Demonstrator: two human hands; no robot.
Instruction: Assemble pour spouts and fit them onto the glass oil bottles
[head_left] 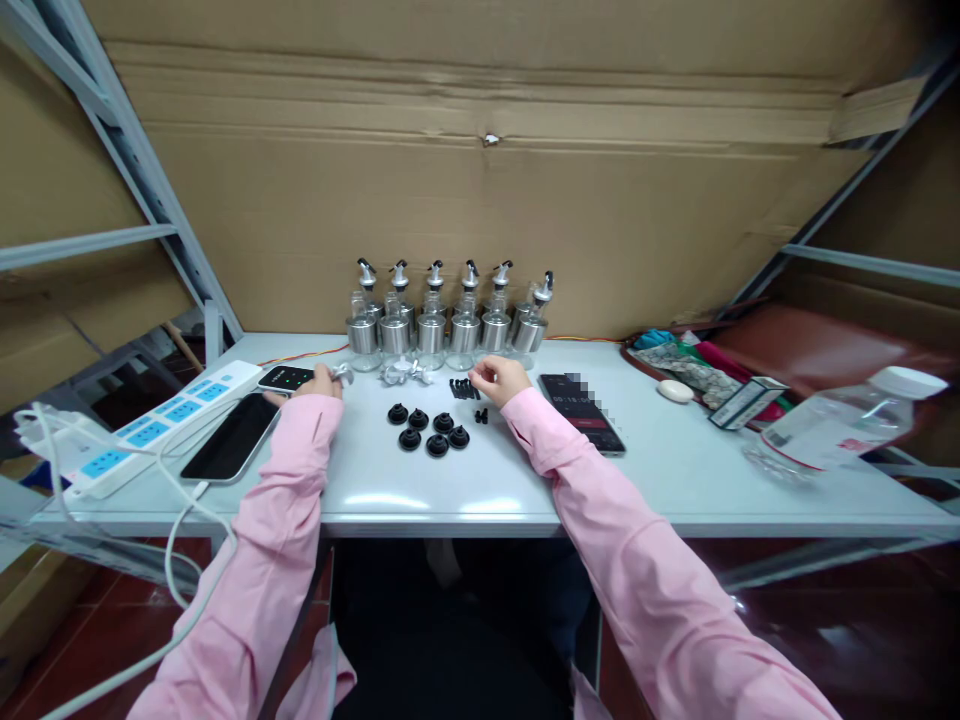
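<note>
Silver pourer head [343, 374] sits left of middle on the desk [675, 490], grasped in the left hand [322, 385]; more pourer heads [406, 373] lie just right. Right hand [504, 380] curls beside small black levers [463, 389]; cannot tell if it grips one. Black stoppers [437, 447] lie nearer the person; steel-sleeved glass bottles [431, 335] stand behind

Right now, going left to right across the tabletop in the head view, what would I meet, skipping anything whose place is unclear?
White power strip, left hand, group of black round caps, right hand, phone with a timer showing, white oval object, small box, clear plastic bottle.
</note>
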